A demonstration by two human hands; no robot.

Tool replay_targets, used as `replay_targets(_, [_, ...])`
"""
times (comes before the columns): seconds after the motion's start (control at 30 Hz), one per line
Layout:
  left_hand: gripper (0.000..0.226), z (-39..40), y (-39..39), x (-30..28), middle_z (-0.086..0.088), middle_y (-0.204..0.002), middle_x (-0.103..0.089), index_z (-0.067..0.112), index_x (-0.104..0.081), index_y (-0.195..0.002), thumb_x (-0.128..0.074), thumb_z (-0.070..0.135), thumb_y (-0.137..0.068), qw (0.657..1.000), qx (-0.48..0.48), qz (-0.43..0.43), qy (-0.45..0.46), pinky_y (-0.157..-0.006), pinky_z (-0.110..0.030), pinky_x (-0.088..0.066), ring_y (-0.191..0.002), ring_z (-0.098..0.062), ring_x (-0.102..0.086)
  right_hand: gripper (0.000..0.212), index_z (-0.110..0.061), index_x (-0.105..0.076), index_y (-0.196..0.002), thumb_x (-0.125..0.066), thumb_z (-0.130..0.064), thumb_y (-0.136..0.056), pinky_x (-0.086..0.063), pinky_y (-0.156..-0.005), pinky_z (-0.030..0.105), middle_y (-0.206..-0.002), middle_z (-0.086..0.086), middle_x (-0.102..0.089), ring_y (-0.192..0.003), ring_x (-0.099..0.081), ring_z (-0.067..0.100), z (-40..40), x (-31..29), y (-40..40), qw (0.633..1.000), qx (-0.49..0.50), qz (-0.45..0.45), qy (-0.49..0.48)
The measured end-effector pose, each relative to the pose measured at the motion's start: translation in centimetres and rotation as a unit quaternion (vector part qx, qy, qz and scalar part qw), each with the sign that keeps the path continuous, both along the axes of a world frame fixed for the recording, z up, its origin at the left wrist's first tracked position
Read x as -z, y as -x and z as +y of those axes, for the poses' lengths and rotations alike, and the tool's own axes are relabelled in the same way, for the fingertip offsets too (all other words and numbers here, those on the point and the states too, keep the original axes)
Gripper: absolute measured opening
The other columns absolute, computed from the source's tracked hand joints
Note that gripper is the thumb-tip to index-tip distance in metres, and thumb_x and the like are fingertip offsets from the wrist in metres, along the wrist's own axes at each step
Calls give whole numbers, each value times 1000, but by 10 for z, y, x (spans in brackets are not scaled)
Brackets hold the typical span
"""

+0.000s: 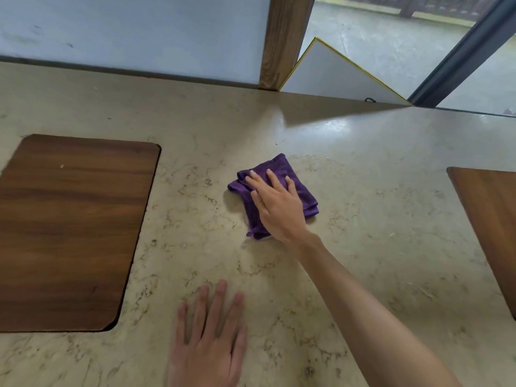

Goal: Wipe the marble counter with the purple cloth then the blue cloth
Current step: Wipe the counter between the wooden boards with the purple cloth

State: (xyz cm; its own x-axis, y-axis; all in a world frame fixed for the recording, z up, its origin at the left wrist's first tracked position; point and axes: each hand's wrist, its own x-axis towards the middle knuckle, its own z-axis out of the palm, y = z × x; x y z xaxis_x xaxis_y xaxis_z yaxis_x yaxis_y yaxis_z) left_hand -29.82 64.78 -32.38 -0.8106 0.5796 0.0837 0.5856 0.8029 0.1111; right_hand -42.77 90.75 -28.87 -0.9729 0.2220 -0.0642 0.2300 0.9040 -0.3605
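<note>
Your right hand (275,208) lies flat with fingers spread, pressing the folded purple cloth (282,174) onto the marble counter (363,219) near its middle. Your left hand (208,339) rests palm-down, fingers slightly spread, on bare marble nearer you, between two wooden inlays (69,227).

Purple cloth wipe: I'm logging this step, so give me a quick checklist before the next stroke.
1. Right hand flat on the purple cloth, fingers spread: ok.
2. Cloth lying on the marble counter: ok.
3. Left hand resting on the counter, apart from the cloth: ok.
4. Nothing loose on the marble between cloth and wooden inlay: ok.
5. Blue cloth ready for the second pass: not ok, not in view.
6. Cloth damp or dry: cannot tell.
</note>
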Motion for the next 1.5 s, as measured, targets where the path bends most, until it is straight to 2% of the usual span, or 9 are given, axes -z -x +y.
replay_targets(0.17, [61, 0, -1, -1, -6, -161, -34, 24, -39, -152, -18, 51, -102, 999, 3, -32, -2, -116, -61, -25, -148, -29, -28, 50, -37, -30, -155, -17, -45, -107, -11, -123, 56, -162, -15, -29, -154, -19, 21, -27, 8, -36, 997, -47, 15, -66])
replay_targets(0.33, [70, 0, -2, -1, -17, -160, -31, 4, -34, -151, -18, 51, -102, 999, -11, -47, -19, -118, -57, -23, -146, -31, -29, 47, -39, -34, -153, -26, -47, -107, -15, -121, 58, -162, -15, -31, -153, -23, 24, -39, 12, -65, 994, -56, 40, -86])
replay_targets(0.43, [73, 0, -2, -1, -18, -161, -30, -1, -34, -151, -18, 53, -102, 997, -18, -63, -34, -120, -53, -19, -147, -30, -29, 47, -40, -37, -152, -27, -47, -107, -16, -120, 58, -161, -15, -33, -152, -24, 24, -45, 12, -78, 994, -54, 44, -86])
replay_targets(0.57, [75, -3, -3, -4, -15, -162, -28, 1, -28, -153, -15, 55, -102, 996, -27, -82, -26, -123, -47, -9, -149, -27, -24, 47, -40, -36, -153, -26, -48, -108, -15, -120, 58, -162, -16, -31, -153, -21, 23, -49, 12, -94, 993, -63, 36, -89])
replay_targets(0.8, [73, -7, -4, -1, -10, -167, -18, 6, -22, -156, -15, 54, -102, 996, -26, -82, 2, -122, -49, -9, -153, -25, -14, 47, -41, -32, -154, -29, -47, -107, -11, -123, 56, -163, -17, -26, -155, -15, 20, -57, 11, -132, 995, -45, 27, -87])
replay_targets(0.93, [71, -5, -6, -5, -11, -166, -17, 7, -22, -156, -21, 52, -102, 997, -24, -70, 0, -121, -49, -8, -154, -25, -11, 49, -44, -24, -156, -24, -50, -107, -8, -124, 54, -165, -19, -17, -156, -7, 16, -55, 12, -152, 996, -22, 3, -90])
replay_targets(1.1, [70, -4, -6, -11, -12, -165, -18, 4, -25, -155, -31, 48, -101, 998, -25, -59, 8, -120, -47, -7, -154, -25, -6, 50, -44, -21, -156, -19, -50, -107, -4, -125, 50, -166, -19, -14, -156, -5, 15, -52, 11, -172, 996, 12, -12, -89])
replay_targets(1.33, [71, -10, -6, -10, -8, -167, -9, 7, -17, -157, -18, 53, -102, 998, -22, -58, 34, -123, -44, 1, -154, -19, 4, 50, -41, -27, -155, -23, -47, -106, -8, -125, 46, -165, -15, -20, -155, -11, 14, -23, 12, -223, 990, 105, -14, -97])
replay_targets(1.5, [74, -10, -5, -10, -3, -168, -1, 11, -12, -158, -11, 58, -100, 997, -25, -69, 37, -123, -41, 7, -153, -15, 10, 51, -48, -16, -156, -18, -50, -105, 0, -125, 41, -166, -21, -7, -155, -1, 8, 17, 5, -255, 989, 117, -51, -80])
